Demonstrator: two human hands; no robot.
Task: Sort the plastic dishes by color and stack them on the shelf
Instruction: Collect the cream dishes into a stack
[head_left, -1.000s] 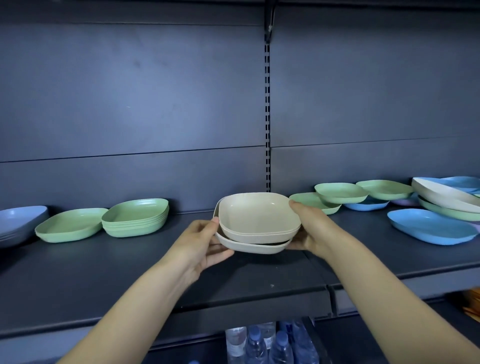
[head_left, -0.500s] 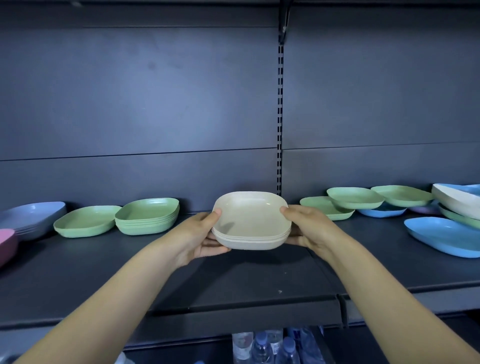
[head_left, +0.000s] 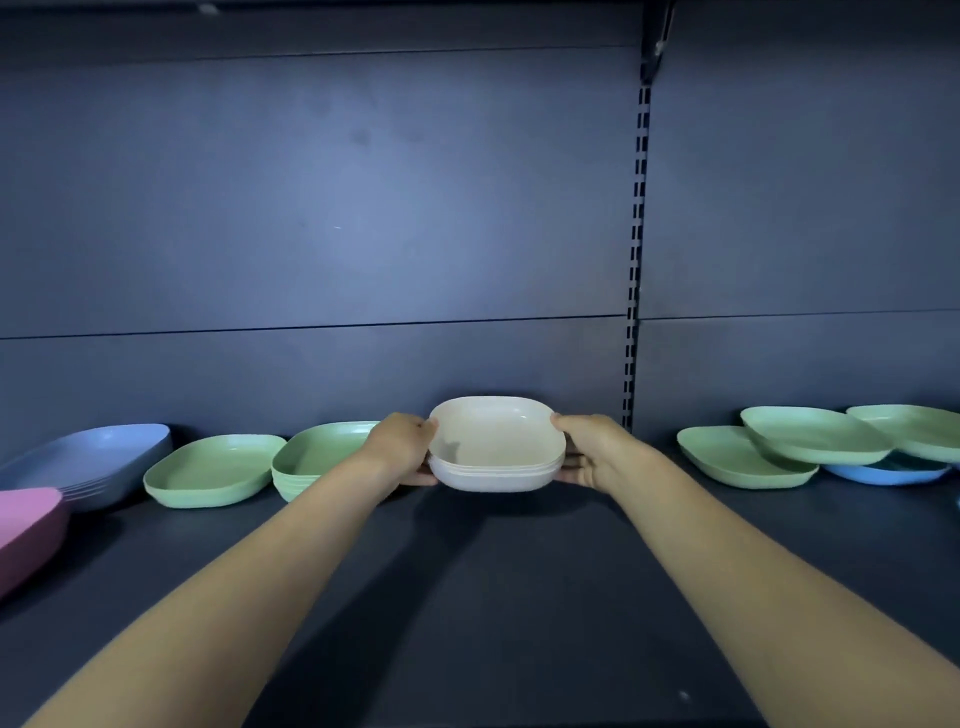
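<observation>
A small stack of cream plastic dishes (head_left: 496, 449) is at the back of the dark shelf (head_left: 493, 571), near the rear wall. My left hand (head_left: 402, 449) grips its left side, thumb on the rim and fingers underneath. My right hand (head_left: 589, 452) grips the right side the same way. Whether the stack rests on the shelf or hangs just above it I cannot tell. To the left stands a stack of green dishes (head_left: 317, 454), partly hidden by my left wrist.
A single green dish (head_left: 213, 470) lies left of the green stack, then a stack of grey-blue dishes (head_left: 98, 460) and a pink dish (head_left: 26, 530) at the left edge. On the right lie loose green dishes (head_left: 748, 457) over a blue dish (head_left: 883, 473). A slotted upright (head_left: 636, 260) runs up the back wall.
Both hands have carried the cream dishes away from me toward the back of the shelf. The dishes, skewed a second ago, now sit nested evenly. The view has shifted left.
</observation>
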